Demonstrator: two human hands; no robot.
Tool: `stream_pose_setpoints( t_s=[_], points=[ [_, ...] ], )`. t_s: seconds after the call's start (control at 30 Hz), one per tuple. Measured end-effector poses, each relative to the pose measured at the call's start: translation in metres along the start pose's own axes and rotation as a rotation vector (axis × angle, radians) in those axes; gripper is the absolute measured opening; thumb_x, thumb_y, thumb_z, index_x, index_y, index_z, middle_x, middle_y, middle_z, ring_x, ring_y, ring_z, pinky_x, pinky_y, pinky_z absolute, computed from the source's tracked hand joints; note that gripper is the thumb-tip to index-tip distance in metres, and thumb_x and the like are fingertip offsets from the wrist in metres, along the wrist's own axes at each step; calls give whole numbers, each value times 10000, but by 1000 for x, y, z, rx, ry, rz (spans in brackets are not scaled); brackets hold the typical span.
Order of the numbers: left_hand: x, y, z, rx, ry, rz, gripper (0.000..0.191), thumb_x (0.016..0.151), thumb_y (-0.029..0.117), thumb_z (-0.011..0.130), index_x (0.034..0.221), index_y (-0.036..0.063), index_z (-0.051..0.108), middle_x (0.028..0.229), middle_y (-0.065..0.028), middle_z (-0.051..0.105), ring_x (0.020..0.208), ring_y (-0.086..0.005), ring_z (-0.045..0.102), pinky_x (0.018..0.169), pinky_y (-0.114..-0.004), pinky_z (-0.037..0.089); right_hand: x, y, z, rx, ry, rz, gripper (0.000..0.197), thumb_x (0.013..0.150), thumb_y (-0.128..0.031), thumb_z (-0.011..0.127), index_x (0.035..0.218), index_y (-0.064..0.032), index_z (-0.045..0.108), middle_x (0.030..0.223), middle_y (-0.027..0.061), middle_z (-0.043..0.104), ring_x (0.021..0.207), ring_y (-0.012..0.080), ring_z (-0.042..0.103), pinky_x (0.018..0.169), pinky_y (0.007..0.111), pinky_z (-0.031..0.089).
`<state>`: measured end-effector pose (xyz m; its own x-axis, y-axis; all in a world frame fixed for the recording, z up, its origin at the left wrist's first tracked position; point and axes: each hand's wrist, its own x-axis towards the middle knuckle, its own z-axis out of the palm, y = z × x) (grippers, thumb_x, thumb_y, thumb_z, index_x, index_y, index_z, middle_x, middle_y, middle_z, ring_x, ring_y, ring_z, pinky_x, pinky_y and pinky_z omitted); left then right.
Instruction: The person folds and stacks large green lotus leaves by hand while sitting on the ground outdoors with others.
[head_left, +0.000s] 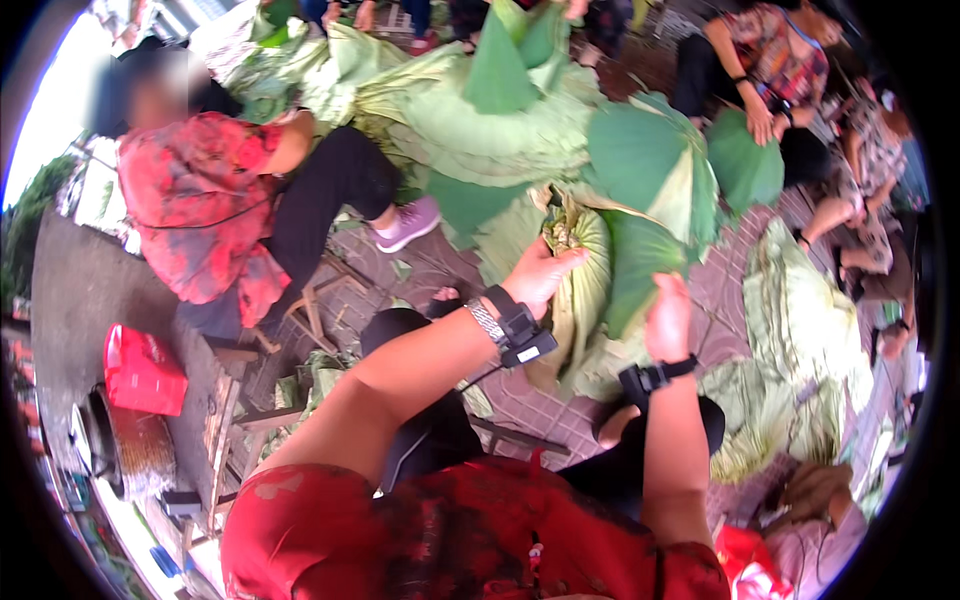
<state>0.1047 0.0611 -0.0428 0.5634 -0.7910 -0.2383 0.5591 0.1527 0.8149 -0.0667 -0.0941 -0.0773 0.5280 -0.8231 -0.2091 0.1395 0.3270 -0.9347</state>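
Observation:
My left hand (541, 276) grips the gathered stem end of a folded bundle of large pale green leaves, which look like lotus leaves (589, 300). To the right of the bundle, my right hand (667, 319) has its fingers closed at the lower edge of a darker green leaf (637, 259); a thin stalk or strand shows beside that hand. Both wrists wear black straps with small devices. Beyond my hands, a broad heap of layered pale leaves (487, 142) spreads over the paving, with greener leaves (637, 150) on its right part.
A person in a red patterned top (199, 195) sits at the left on a low wooden stool (311, 307). Another person (780, 60) at the upper right handles a green leaf (742, 161). More pale leaves (802, 337) lie at right. A red bag (142, 371) stands at left.

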Motion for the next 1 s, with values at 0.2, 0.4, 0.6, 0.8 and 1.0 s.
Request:
stream_pose_setpoints(
  t_s=[0.2,0.4,0.6,0.8,1.0],
  points=[
    [3,33,-26,-191,217,-9,297,882,151,695,1145,43,607,1035,-41,675,938,-160,638,848,-327,492,9,-24,-23,475,87,-19,445,743,-10,528,1187,-3,551,1159,110,621,1056,283,597,945,418,482],
    [-4,58,-36,-139,392,234,306,889,122,685,1171,62,581,1071,-26,654,997,-147,603,878,-315,468,6,-15,-57,471,113,89,500,693,15,521,1192,10,554,1138,122,633,1041,276,615,965,423,496],
    [-12,90,-48,-163,571,277,262,896,63,645,1144,61,562,1024,-57,644,922,-175,612,845,-357,502,27,10,-67,384,169,-37,476,764,97,459,1223,-7,534,1189,124,606,1085,270,594,940,395,503],
    [-9,90,-66,-151,459,431,254,892,62,660,1128,19,578,1048,-75,663,881,-184,642,785,-337,518,9,-26,-7,11,228,-561,594,820,138,379,1389,-31,378,1330,141,505,1163,271,537,1022,392,419],
    [-11,93,-63,-152,538,482,286,895,54,660,1171,61,587,1098,-38,654,984,-190,637,848,-346,518,-13,7,27,-898,-71,-562,781,718,176,404,1465,-46,347,1405,204,482,1299,320,470,1108,346,349]
  ],
)
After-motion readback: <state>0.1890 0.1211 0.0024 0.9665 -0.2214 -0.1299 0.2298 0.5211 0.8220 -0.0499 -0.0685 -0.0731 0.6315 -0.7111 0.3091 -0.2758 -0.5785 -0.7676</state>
